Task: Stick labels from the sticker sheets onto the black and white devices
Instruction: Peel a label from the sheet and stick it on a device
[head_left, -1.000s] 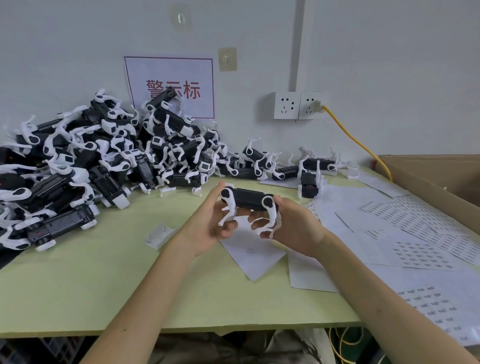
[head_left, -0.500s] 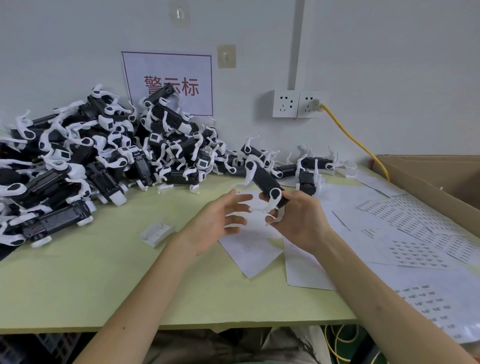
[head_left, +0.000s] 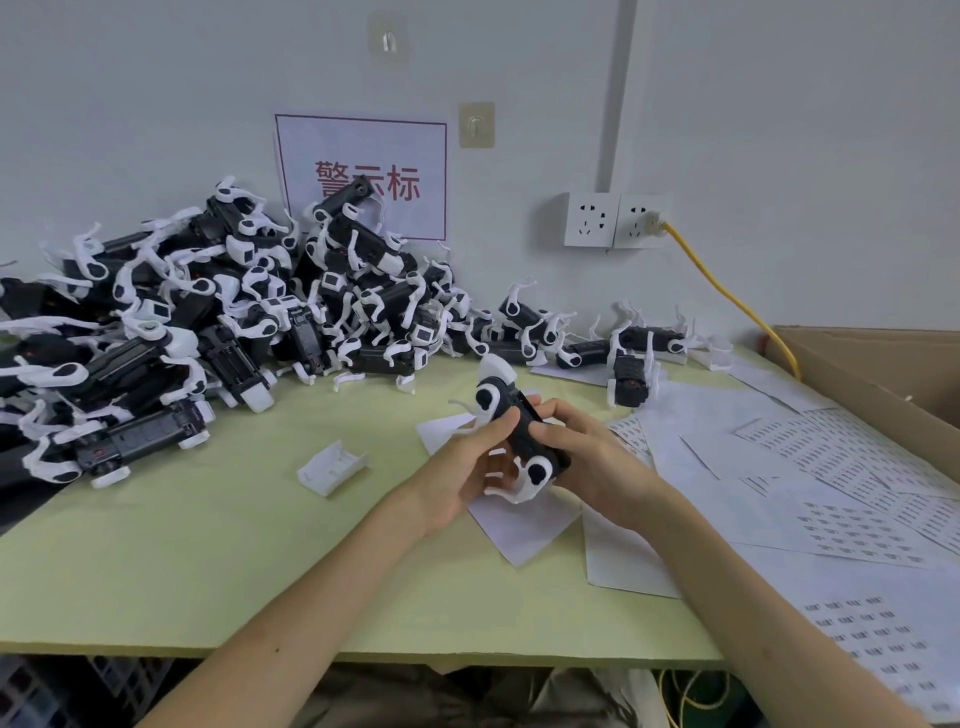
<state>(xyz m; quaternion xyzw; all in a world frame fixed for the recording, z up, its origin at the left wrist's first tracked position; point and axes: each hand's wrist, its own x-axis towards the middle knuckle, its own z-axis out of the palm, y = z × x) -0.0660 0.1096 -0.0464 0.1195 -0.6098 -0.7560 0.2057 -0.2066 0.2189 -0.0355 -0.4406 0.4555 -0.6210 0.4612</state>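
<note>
Left hand (head_left: 464, 486) and right hand (head_left: 597, 467) both grip one device (head_left: 496, 397), no label seen on it; big pile (head_left: 208, 322) likely awaits labelling.

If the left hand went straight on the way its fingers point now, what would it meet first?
The black and white device, which the left hand holds; its fingers point straight at it. Just beyond it seems to lie the right hand, though depth is unclear.

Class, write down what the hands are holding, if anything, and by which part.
The left hand and right hand together grip one black and white device by its black body.
</note>
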